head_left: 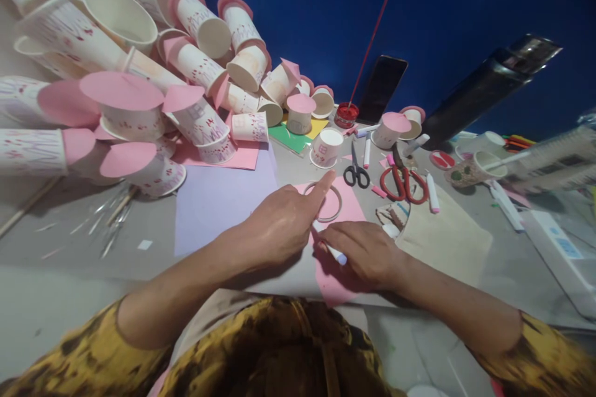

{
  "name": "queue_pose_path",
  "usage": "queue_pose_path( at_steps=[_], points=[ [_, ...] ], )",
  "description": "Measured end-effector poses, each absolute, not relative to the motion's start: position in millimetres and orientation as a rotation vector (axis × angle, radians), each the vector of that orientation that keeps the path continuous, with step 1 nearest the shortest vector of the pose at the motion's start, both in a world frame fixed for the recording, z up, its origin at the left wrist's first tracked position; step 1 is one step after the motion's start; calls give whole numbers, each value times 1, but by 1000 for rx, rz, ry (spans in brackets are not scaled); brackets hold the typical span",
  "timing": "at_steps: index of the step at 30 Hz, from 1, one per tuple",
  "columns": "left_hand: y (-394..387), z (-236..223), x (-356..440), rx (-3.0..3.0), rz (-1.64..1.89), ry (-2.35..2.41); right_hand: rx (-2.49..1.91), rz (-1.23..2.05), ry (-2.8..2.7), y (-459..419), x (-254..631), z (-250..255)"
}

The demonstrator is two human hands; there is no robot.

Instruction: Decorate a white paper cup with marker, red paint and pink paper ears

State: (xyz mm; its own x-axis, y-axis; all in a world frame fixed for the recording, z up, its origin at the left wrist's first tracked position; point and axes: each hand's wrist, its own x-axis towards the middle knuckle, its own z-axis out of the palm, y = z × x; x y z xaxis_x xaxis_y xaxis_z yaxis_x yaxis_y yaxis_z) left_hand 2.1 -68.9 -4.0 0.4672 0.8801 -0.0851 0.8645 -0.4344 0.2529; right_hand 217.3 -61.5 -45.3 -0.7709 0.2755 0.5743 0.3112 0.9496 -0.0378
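Note:
A thin metal bangle [340,208] lies flat on a pink paper sheet [354,209]. My left hand [283,224] holds it against the paper, index finger stretched across its upper side and the other fingers folded in. In my right hand [365,251] is a white marker [336,252] with a purple end, its front part reaching the lower left edge of the bangle. The marker's tip is hidden by my fingers. Part of the pink sheet passes under my right hand and overhangs toward me.
Many decorated paper cups [214,34] with pink paper tops pile up at left. A lilac sheet [209,211] lies beside my left arm. Beyond the pink paper are a small cup [326,147], black scissors [356,175], red-handled scissors [404,186], a phone [382,90] and a dark bottle [484,90].

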Motion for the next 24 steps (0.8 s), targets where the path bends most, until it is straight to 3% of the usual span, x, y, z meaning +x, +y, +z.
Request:
queue_pose_path(
  at_steps=[7,16,24],
  points=[
    [-55,12,5,2493,-20,1394,-325,-321,-2656,-60,204,-46],
    [-46,30,15,2508,-151,1366,-303,-234,-2658,-59,190,-40],
    [-46,-5,12,2529,134,1264,-512,-126,-2519,-76,256,6]
  ],
)
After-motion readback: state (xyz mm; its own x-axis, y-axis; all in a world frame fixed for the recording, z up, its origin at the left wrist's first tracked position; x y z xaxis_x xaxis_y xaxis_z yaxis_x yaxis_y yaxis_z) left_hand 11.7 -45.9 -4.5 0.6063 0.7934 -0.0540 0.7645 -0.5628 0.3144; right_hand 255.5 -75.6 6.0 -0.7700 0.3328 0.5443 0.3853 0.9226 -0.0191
